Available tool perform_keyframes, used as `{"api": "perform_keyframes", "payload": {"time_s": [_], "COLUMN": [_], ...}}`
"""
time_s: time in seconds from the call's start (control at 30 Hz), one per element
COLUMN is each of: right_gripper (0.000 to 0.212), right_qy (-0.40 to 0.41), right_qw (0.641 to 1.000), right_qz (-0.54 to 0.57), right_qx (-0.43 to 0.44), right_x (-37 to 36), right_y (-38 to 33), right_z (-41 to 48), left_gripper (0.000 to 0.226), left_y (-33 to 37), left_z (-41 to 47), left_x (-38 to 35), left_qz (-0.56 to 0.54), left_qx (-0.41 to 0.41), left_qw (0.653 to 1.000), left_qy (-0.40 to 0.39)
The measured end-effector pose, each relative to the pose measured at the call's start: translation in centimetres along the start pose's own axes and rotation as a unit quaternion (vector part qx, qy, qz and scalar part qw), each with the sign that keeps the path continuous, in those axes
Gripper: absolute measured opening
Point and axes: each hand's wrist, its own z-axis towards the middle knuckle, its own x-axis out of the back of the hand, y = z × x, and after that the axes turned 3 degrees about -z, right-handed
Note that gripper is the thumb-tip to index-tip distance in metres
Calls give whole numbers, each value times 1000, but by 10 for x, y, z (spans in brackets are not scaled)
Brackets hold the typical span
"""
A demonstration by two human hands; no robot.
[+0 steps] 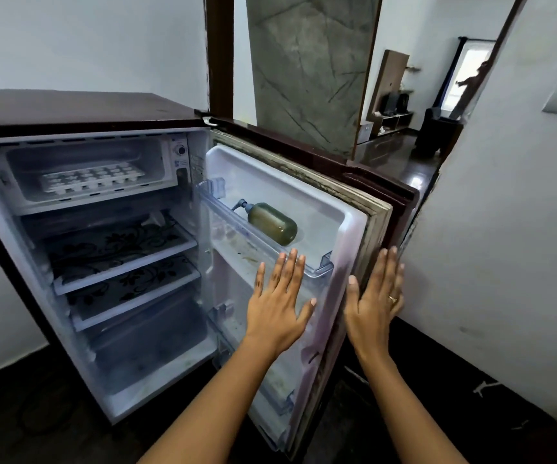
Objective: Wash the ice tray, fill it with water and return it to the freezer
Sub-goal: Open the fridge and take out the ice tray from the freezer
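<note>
A white ice tray (91, 180) lies flat in the freezer compartment (19, 169) at the top of a small maroon fridge. The fridge door (354, 226) stands wide open to the right. My left hand (279, 301) is open, fingers spread, hovering in front of the door's inner shelf rail. My right hand (376, 296) is open and flat against the outer edge of the door, a ring on one finger. Neither hand holds anything. Both hands are well to the right of and below the tray.
A greenish pump bottle (272, 222) lies on the upper door shelf. Inside the fridge are shelves with floral mats (116, 249) and a bottom drawer (146, 343). A white wall (505, 229) stands close behind the door. The floor is dark.
</note>
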Motion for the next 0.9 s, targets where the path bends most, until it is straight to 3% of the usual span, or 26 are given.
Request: {"api": "perform_keyframes", "payload": {"time_s": [0.13, 0.23, 0.43, 0.9], "right_gripper": [59, 56, 57, 62], "right_qy": [6, -45, -158, -241], "right_qw": [980, 962, 943, 915], "right_qz": [-61, -69, -84, -124], "right_qx": [190, 260, 281, 298], "right_x": [-21, -47, -117, -235], "right_y": [-39, -69, -117, -189], "right_z": [-13, -21, -45, -56], "left_gripper": [70, 70, 68, 70], "left_y": [-45, -82, -154, -279], "left_z": [-18, -33, -62, -65], "left_x": [8, 15, 24, 22], "left_qz": [30, 62, 89, 98], "left_qx": [43, 85, 164, 238], "left_qw": [999, 994, 982, 966], "left_qy": [10, 1, 3, 3]}}
